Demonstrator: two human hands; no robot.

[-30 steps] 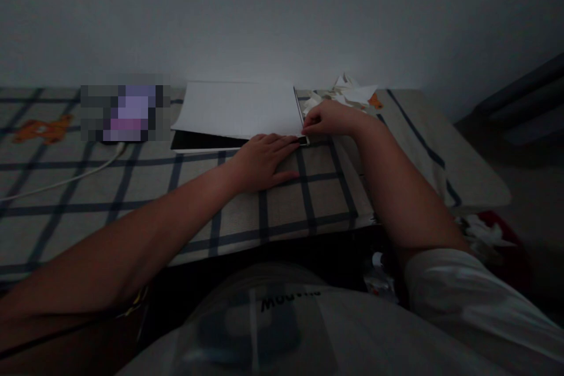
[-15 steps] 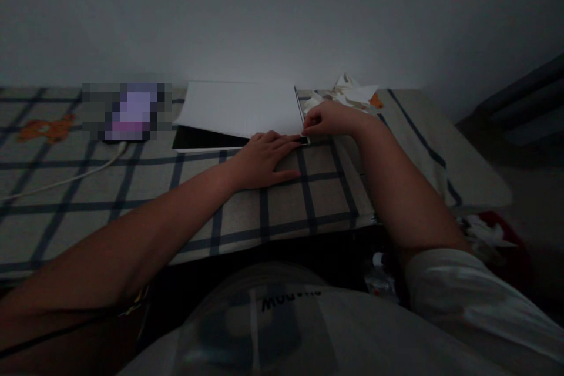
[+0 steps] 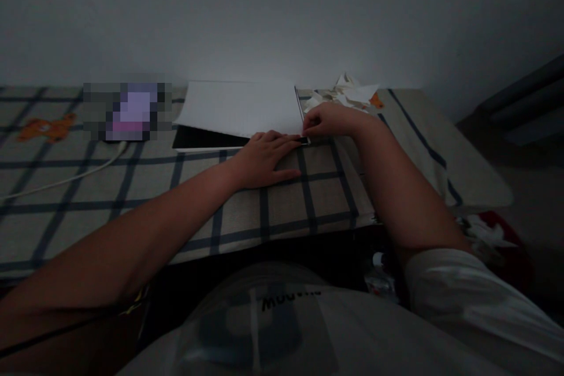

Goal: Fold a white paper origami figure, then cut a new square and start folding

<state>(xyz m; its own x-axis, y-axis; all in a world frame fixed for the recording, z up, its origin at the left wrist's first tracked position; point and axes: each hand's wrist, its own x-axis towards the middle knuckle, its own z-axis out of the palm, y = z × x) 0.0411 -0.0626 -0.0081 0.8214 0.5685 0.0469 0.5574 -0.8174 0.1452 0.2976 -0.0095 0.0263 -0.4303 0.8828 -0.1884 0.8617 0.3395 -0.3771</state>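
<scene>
A white sheet of paper [image 3: 238, 103] lies over a flat black item with a pale rim [image 3: 198, 138]. Its near left edge curls up, so the black surface shows beneath. My left hand [image 3: 267, 158] rests flat across the near edge of the sheet, fingers stretched to the right and thumb apart. At the near right corner, my right hand [image 3: 324, 119] is closed in a pinch, its fingertips at the sheet's edge. A small dark piece of the item shows between the two hands. What exactly lies between the pinching fingertips is too dim to see.
A phone [image 3: 134, 111] with a blurred screen and a white cable [image 3: 88, 173] lies on the checked tablecloth [image 3: 282, 211]. An orange cutout [image 3: 46, 128] is at far left. Torn paper scraps [image 3: 348, 93] lie behind my right hand. Below stand a plastic bottle [image 3: 379, 279] and a red bin [image 3: 515, 252].
</scene>
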